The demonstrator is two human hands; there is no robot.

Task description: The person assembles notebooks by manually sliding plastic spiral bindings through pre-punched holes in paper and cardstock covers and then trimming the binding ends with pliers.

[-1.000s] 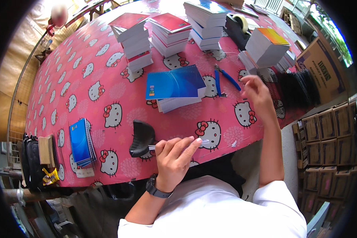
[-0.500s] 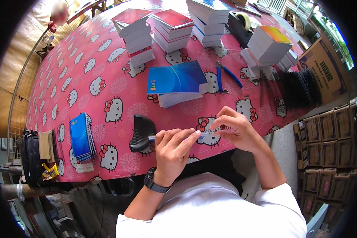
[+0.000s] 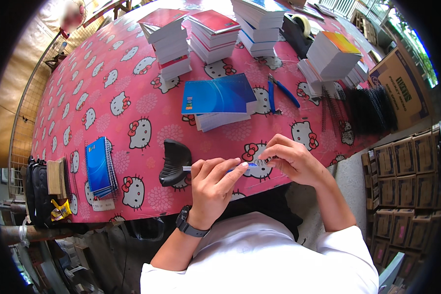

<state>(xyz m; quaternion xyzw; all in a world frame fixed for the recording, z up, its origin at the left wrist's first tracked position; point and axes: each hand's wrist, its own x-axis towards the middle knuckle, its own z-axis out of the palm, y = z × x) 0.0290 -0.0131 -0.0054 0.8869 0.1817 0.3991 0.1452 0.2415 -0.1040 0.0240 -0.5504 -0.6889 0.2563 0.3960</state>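
Note:
My left hand (image 3: 213, 183), with a dark watch on its wrist, grips a thin blue-covered booklet (image 3: 236, 168) held edge-on over the table's near edge. My right hand (image 3: 294, 159) meets the booklet's right end, its fingertips pinched on a thin black wire coil (image 3: 271, 158) that is mostly hidden by the fingers. Just left of my left hand, a black curved tool (image 3: 175, 161) lies on the pink cat-print tablecloth (image 3: 83, 88).
A blue-topped pad stack (image 3: 218, 100) and blue pliers (image 3: 279, 93) lie beyond my hands. Black wire coils (image 3: 372, 110) are heaped at the right, by a cardboard box (image 3: 402, 88). Book stacks (image 3: 210, 34) line the back. Blue spiral notebooks (image 3: 100, 166) and a black bag (image 3: 39, 188) sit at the left.
My right hand has drawn back from the coils at the right of the table and joined my left hand at the booklet's end. My left hand stayed in place.

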